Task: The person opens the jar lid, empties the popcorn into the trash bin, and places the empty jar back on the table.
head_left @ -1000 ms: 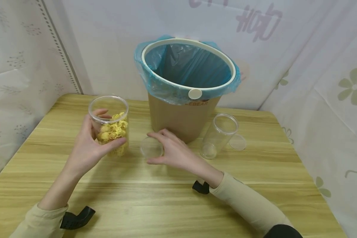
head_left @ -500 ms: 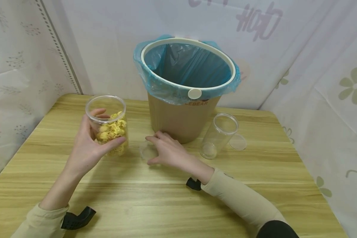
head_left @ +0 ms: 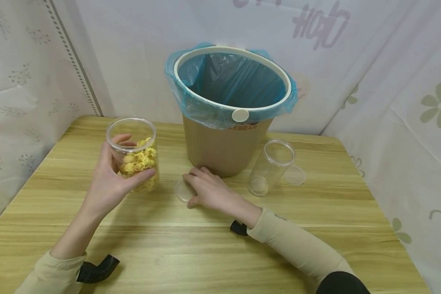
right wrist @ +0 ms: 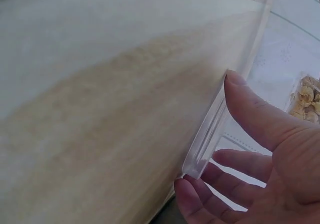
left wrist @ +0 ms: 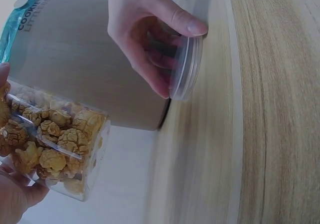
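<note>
My left hand (head_left: 106,183) grips a clear plastic jar (head_left: 152,132) without a lid, thumb in front and fingers behind. Yellow popcorn (head_left: 139,161) fills its lower part, and the jar stands upright at the left of the head view. Flat on the table lies a clear round lid (head_left: 181,192), between that jar and the bin. My right hand (head_left: 214,190) spans this lid from above; in the right wrist view its thumb and fingertips pinch the lid (right wrist: 207,139) at opposite edges. Part of the lid is hidden under the hand in the head view.
A brown bin (head_left: 224,147) lined with a blue bag (head_left: 198,110) stands at the table's back. Right of it is an empty clear jar (head_left: 270,167), with a second clear lid (head_left: 295,175) beside it. Patterned cloth surrounds the wooden table (head_left: 176,253).
My right hand has lowered the lid from a tilted hold to flat on the table. The left hand has shifted slightly left with the popcorn jar.
</note>
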Available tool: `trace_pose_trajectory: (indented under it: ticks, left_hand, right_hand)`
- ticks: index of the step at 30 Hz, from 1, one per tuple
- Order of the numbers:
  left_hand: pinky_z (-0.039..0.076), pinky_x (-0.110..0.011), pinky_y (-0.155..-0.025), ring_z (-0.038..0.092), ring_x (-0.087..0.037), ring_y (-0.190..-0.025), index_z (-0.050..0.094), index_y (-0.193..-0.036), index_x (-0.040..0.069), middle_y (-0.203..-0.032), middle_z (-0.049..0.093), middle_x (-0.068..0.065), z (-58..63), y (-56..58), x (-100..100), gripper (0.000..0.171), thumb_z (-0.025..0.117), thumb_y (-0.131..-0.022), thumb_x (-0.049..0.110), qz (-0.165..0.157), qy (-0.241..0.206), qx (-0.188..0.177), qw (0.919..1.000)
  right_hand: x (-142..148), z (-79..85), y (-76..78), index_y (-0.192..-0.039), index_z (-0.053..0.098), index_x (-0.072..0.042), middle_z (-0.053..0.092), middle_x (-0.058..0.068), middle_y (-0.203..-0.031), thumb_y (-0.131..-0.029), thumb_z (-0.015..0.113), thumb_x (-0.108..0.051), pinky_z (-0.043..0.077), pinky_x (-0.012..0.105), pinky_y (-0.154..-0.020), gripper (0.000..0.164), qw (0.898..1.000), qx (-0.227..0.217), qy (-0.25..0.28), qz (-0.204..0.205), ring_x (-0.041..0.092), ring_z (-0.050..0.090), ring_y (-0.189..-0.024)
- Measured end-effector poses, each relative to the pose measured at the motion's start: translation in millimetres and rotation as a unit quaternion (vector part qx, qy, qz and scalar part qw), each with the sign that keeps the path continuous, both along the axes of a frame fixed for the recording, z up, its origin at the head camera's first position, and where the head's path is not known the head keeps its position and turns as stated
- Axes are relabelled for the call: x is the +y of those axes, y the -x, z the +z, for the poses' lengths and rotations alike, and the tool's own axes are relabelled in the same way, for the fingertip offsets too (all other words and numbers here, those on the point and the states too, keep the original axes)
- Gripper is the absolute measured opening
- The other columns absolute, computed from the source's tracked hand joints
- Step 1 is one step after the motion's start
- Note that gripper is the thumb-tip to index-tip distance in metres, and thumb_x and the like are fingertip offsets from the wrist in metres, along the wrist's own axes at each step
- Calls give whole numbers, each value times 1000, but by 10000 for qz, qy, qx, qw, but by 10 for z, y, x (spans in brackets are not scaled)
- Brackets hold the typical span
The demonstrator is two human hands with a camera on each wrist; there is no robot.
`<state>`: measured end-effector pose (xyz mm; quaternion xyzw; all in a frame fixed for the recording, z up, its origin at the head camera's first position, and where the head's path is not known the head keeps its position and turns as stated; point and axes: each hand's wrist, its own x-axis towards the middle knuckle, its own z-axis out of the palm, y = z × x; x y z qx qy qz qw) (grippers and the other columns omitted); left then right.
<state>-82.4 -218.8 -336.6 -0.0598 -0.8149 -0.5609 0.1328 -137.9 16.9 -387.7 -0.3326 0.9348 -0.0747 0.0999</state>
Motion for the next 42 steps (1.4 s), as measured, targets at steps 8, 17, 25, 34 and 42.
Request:
trace_pose_trajectory:
  ticks: [8,17,25,34,42]
  left_hand:
    - [48,-12,-88,55,-9,-118,34,-153,26,-139,46,4,17,0,18,91,83,-81,0,-7,-138,73,9999]
    - [49,-12,-87,55,-8,-119,33,-153,26,-141,45,3,27,-1,30,90,83,-82,0,22,-274,62,9996]
    - [49,-11,-88,55,-9,-120,34,-152,26,-144,43,2,88,21,42,90,82,-81,-3,67,-489,98,9987]
    - [53,-11,-82,62,-8,-112,38,-150,22,-137,51,1,205,58,55,89,82,-78,-8,28,-705,300,9971]
    - [53,-11,-83,60,-10,-113,38,-150,22,-130,56,3,403,119,74,89,82,-79,-6,94,-611,373,9974]
  right_hand:
    - [89,100,-46,-152,51,-19,57,1,-147,-81,83,-53,60,44,-92,85,9988,321,372,-50,25,54,-133]
    - [204,374,-150,-152,51,-21,59,2,-146,-86,77,-57,61,43,-90,79,9934,615,963,-7,22,56,-133]
    - [326,625,-292,-147,58,-21,65,-2,-139,-95,70,-49,60,40,-94,60,9796,829,1831,68,17,60,-129]
    - [568,858,-342,-131,70,-14,74,-3,-122,-92,78,-29,57,28,-97,42,9328,1533,3241,374,13,68,-113]
    - [798,1096,-301,-112,75,-2,79,8,-102,-89,79,-7,60,24,-85,24,8603,2142,4554,808,17,75,-93]
